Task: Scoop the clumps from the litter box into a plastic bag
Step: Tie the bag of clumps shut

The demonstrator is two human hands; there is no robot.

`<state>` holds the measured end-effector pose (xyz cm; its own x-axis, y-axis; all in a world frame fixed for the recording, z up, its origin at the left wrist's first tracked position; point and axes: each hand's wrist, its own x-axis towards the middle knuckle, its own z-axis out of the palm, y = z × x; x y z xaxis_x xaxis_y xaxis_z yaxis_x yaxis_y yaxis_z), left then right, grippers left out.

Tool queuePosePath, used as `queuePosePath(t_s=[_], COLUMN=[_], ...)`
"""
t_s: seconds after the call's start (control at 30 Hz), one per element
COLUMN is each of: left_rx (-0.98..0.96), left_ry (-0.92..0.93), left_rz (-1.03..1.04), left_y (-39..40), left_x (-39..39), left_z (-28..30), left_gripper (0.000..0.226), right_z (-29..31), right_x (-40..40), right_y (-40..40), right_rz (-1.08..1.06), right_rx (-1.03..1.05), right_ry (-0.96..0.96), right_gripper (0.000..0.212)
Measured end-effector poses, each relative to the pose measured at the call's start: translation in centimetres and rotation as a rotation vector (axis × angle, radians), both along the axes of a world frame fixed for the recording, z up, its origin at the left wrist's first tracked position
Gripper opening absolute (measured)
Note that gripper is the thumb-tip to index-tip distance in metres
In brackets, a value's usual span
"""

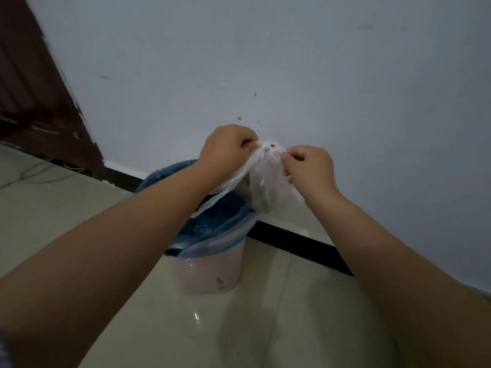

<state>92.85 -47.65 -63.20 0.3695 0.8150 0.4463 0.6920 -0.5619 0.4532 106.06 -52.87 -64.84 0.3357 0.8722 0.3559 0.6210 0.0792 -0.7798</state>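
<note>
A thin white plastic bag [261,181] hangs in the air with brownish clumps showing through its lower part. My left hand [225,150] pinches the bunched top of the bag from the left. My right hand [309,166] pinches the same top from the right, fingers curled on the plastic. The bag hangs over a pale bin [212,272] lined with a blue bag [212,221]. No litter box or scoop is in view.
The bin stands on a glossy tiled floor [239,328] against a pale wall [292,62] with a black skirting strip [300,243]. A dark wooden door [34,88] is at the far left, with cables on the floor beside it.
</note>
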Motion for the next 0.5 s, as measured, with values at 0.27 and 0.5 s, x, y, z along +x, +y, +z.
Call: queuePosePath(t_s=[0.27,0.5], left_rx=[-0.187,-0.419], left_ry=[0.027,0.181], left_rz=[0.224,0.274], left_y=[3.9,3.2], left_x=[-6.8,-9.9], left_z=[-5.0,-9.8], left_gripper=[0.021,0.026], right_z=[-4.9,-9.7], right_x=[-7.4,-9.1], right_y=[5.1,5.3], right_rz=[0.114,0.265], right_rx=[-0.15,-0.337], right_ry=[-0.052,-0.461], right_gripper=[0.03,0.029])
